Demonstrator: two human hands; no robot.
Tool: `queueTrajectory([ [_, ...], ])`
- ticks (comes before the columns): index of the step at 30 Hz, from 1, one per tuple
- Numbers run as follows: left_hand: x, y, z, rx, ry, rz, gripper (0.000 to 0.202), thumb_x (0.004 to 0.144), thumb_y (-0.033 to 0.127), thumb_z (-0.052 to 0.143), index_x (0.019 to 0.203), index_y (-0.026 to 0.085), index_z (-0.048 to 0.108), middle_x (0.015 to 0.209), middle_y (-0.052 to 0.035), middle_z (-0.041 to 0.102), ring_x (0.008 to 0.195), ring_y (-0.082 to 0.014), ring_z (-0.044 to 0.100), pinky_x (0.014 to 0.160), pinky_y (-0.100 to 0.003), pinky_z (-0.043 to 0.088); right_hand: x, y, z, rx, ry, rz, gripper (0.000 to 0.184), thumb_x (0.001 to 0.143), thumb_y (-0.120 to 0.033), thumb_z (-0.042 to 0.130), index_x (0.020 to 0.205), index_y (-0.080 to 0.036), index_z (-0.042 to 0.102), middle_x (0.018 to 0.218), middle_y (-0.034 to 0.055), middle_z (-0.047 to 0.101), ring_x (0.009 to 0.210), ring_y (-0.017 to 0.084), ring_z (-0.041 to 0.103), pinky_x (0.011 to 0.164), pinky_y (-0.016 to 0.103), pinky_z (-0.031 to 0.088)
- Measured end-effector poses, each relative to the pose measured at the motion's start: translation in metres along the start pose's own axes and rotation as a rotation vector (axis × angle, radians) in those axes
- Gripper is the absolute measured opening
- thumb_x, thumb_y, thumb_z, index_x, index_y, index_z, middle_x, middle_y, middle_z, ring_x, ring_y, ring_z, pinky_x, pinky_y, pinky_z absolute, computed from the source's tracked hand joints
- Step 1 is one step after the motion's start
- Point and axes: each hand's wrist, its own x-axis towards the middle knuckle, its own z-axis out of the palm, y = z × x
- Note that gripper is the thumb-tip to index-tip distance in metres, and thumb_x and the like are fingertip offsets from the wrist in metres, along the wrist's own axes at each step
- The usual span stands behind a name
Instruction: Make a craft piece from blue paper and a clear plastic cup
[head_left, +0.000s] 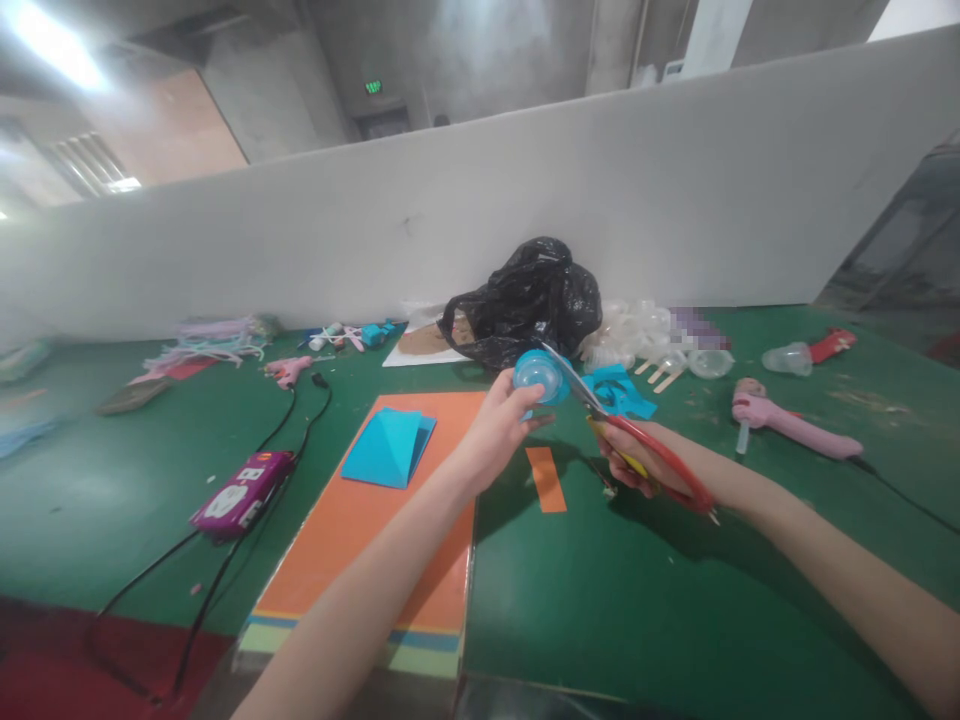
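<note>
My left hand (501, 415) is closed on a small clear round plastic cup (538, 374) with blue paper around its rim, held above the green table. In my right hand (630, 460) are scissors (583, 390) with red and yellow handles, their blades close to the edge of the blue paper. From this angle I cannot tell whether the blades touch it. Behind the scissors lies a blue paper offcut (621, 392) with cut-out curves. An orange paper strip (546, 480) rests below my hands.
Folded blue paper (382, 450) lies on a stack of coloured sheets (322, 570). A black plastic bag (540, 300) and clear plastic cups (645, 335) stand behind. Pink glue guns (799, 428) lie on both sides, and a purple power strip (244, 495) with black cords sits left.
</note>
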Motion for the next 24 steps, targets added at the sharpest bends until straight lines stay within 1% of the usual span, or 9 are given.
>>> queueTrajectory([
  [7, 0.002, -0.003, -0.003, -0.007, -0.007, 0.002, 0.033, 0.08, 0.04, 0.08, 0.098, 0.022, 0.059, 0.104, -0.003, 0.065, 0.103, -0.0208, 0.063, 0.096, -0.04, 0.051, -0.002, 0.002, -0.003, -0.04, 0.009, 0.001, 0.062, 0.091, -0.086, 0.049, 0.076, -0.026, 0.051, 0.05, -0.0058, 0.055, 0.04, 0.011, 0.048, 0.041, 0.023, 0.039],
  [10, 0.002, -0.004, -0.005, -0.008, -0.004, 0.002, 0.034, 0.08, 0.042, 0.081, 0.098, 0.022, 0.059, 0.108, -0.0047, 0.067, 0.11, -0.0231, 0.064, 0.098, -0.04, 0.051, -0.004, 0.001, -0.003, -0.027, 0.004, -0.006, 0.059, 0.092, -0.083, 0.05, 0.076, -0.026, 0.05, 0.048, -0.0062, 0.054, 0.037, 0.01, 0.045, 0.039, 0.023, 0.037],
  [13, 0.003, -0.005, -0.004, -0.022, 0.02, 0.0, 0.039, 0.079, 0.046, 0.082, 0.099, 0.021, 0.061, 0.109, -0.0058, 0.069, 0.11, -0.024, 0.065, 0.098, -0.041, 0.051, -0.004, -0.001, -0.002, -0.017, -0.007, 0.032, 0.055, 0.092, -0.079, 0.053, 0.076, -0.027, 0.048, 0.047, -0.0067, 0.053, 0.036, 0.011, 0.043, 0.038, 0.023, 0.033],
  [15, 0.003, -0.006, -0.003, -0.037, 0.044, -0.001, 0.041, 0.078, 0.049, 0.083, 0.101, 0.021, 0.062, 0.108, -0.0057, 0.069, 0.107, -0.0236, 0.066, 0.098, -0.041, 0.051, -0.004, -0.003, -0.001, -0.02, -0.01, 0.042, 0.055, 0.091, -0.08, 0.052, 0.078, -0.027, 0.048, 0.046, -0.0068, 0.052, 0.036, 0.011, 0.043, 0.038, 0.023, 0.032],
  [18, 0.002, -0.005, -0.001, -0.058, 0.066, 0.006, 0.042, 0.078, 0.05, 0.084, 0.101, 0.021, 0.063, 0.107, -0.0057, 0.07, 0.105, -0.0231, 0.066, 0.098, -0.041, 0.051, -0.005, -0.007, 0.0, -0.011, -0.014, 0.016, 0.06, 0.087, -0.087, 0.049, 0.079, -0.027, 0.047, 0.05, -0.0071, 0.047, 0.039, 0.011, 0.039, 0.038, 0.024, 0.032],
  [21, 0.002, -0.003, -0.001, -0.066, 0.057, 0.017, 0.041, 0.077, 0.048, 0.084, 0.099, 0.021, 0.063, 0.105, -0.0053, 0.069, 0.103, -0.0228, 0.066, 0.099, -0.042, 0.051, -0.008, -0.009, -0.001, 0.034, -0.023, 0.016, 0.064, 0.081, -0.091, 0.055, 0.08, -0.028, 0.047, 0.056, -0.0083, 0.038, 0.043, 0.01, 0.033, 0.039, 0.025, 0.031],
  [24, 0.002, 0.001, -0.002, -0.043, 0.028, 0.008, 0.039, 0.076, 0.045, 0.084, 0.095, 0.021, 0.061, 0.102, -0.0042, 0.068, 0.101, -0.0222, 0.065, 0.097, -0.041, 0.052, -0.009, -0.001, -0.004, 0.111, -0.067, 0.024, 0.062, 0.083, -0.088, 0.058, 0.084, -0.027, 0.049, 0.062, -0.0075, 0.038, 0.049, 0.01, 0.032, 0.042, 0.025, 0.031],
])
